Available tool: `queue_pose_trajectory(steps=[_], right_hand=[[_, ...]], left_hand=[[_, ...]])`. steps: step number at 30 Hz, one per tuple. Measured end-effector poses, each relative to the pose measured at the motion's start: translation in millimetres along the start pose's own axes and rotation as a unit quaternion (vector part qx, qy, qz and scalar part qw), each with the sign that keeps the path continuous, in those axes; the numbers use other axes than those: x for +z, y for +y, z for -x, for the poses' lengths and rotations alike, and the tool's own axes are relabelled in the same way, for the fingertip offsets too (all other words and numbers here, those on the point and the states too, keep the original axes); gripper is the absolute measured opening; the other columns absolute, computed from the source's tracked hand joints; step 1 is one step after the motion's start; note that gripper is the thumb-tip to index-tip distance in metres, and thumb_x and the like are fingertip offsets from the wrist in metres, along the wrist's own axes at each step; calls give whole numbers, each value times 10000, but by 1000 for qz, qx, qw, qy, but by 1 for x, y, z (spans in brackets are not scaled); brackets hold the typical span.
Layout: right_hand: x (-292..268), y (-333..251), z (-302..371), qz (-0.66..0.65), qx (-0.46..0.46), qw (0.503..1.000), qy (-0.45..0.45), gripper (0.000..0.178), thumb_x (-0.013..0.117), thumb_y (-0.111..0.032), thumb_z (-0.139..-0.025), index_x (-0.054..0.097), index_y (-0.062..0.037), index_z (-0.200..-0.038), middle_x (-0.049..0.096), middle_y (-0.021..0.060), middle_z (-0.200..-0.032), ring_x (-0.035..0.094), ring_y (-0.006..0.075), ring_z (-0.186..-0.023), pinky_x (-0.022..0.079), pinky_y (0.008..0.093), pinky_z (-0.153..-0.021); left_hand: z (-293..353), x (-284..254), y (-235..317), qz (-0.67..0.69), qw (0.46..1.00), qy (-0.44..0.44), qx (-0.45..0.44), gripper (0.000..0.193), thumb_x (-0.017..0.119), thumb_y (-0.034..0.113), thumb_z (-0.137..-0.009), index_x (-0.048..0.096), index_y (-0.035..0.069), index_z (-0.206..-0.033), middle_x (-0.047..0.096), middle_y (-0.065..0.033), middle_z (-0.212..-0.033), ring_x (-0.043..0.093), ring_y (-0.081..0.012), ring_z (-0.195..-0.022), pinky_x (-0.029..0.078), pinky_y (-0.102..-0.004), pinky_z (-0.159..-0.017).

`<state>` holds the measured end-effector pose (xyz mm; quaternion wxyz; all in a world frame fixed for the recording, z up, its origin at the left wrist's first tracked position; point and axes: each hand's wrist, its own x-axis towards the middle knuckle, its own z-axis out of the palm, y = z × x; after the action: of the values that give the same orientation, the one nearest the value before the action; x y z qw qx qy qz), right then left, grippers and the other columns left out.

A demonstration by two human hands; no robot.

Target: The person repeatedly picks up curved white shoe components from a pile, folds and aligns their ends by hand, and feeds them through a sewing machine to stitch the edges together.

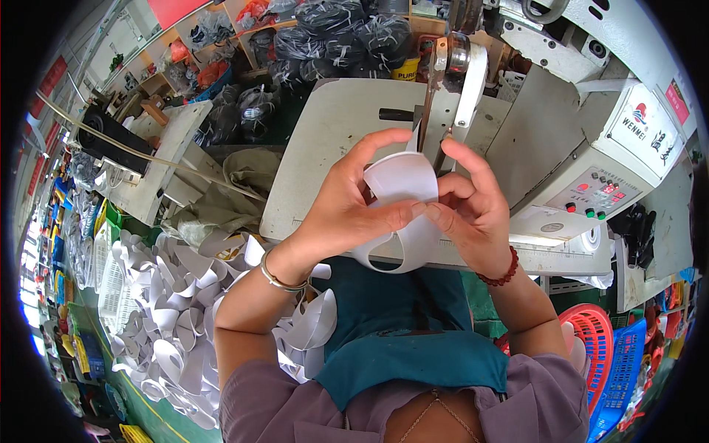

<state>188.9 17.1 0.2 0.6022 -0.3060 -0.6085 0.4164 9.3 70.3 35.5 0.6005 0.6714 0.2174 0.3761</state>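
Note:
Both hands grip a white curved piece that looks like a shoe upper. It is bent into a loop, its upper part against the narrow post of the machine. My left hand has its thumb pressed on the near face and its fingers behind the far side. My right hand pinches the right edge, thumb tip close to the left thumb, index finger raised beside the post. An open lower loop of the piece hangs over the table's front edge. The fingertips behind the piece are hidden.
Below left lies a large heap of similar white pieces beside a white basket. The pale machine table spreads ahead, with a control box at right. Red and blue baskets stand lower right; black bags fill the back.

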Motion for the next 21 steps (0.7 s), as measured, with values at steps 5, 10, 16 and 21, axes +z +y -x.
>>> queue_pose_trajectory(steps=[5,10,16,21], right_hand=[[-8,-12,-14,-54,20,998,-21,480,582,9,-828,402,-4,-1273,600,49,-916,545,80,-815,435,219,-715],[-24,-19,-22,-104,49,993,3,358,579,-1,-815,517,34,-1166,609,92,-980,568,115,-869,460,261,-773],[-39,-26,-34,-181,191,964,-21,250,570,-137,-801,594,34,-983,625,70,-852,579,106,-794,446,246,-735],[-48,-25,-54,-106,52,985,129,209,514,-217,-796,559,-13,-779,573,51,-710,529,127,-610,412,242,-605]], left_hand=[[-7,5,13,148,987,-14,-67,679,744,215,-670,443,1,-1240,562,-64,-1077,558,-140,-958,422,-280,-866],[-22,-6,11,205,973,-76,-75,613,773,273,-658,518,-29,-1127,605,-70,-963,576,-146,-897,445,-284,-821],[-38,-7,10,154,984,-80,-44,343,732,132,-733,584,-26,-1000,630,-65,-889,596,-125,-810,466,-250,-754],[-59,-9,23,200,974,-89,-60,246,687,139,-771,598,-13,-941,624,-64,-831,597,-126,-760,474,-253,-701]])
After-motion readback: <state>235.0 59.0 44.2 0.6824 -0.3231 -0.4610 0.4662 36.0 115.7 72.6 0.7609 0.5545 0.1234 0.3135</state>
